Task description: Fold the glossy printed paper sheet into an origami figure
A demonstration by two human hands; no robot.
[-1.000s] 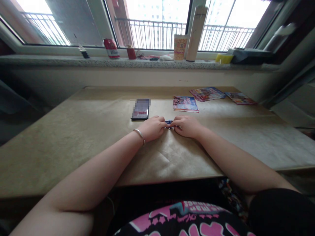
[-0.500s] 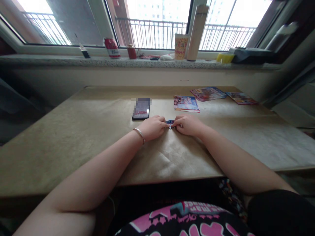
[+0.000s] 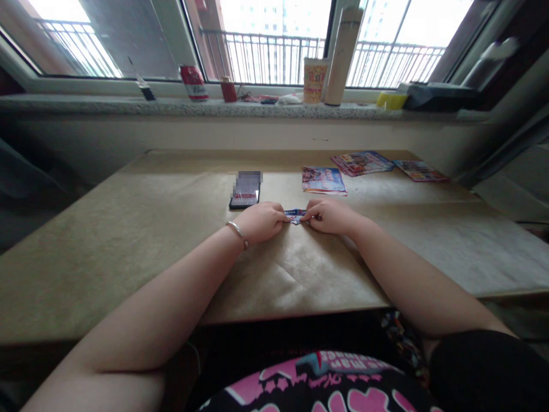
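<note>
A small folded piece of printed paper [image 3: 295,216], blue and white with a point on its near edge, lies on the table between my hands. My left hand [image 3: 262,222], with a silver bracelet at the wrist, presses its fingers on the paper's left end. At the right end, my right hand [image 3: 329,217] pinches the paper between thumb and curled fingers. The fingers cover both ends of it. Just beyond my left hand lies a phone [image 3: 246,190] with its screen lit.
Beyond my right hand lies a stack of printed sheets [image 3: 323,181]. More printed sheets are fanned out [image 3: 364,163] behind it, and another pile [image 3: 420,170] lies further right. The windowsill [image 3: 240,109] holds a can [image 3: 194,83], a paper cup [image 3: 315,81] and a tall cylinder [image 3: 343,57].
My left hand has shifted slightly left along the paper, so more of its printed middle shows between the hands. My right hand stays nearly in place.
</note>
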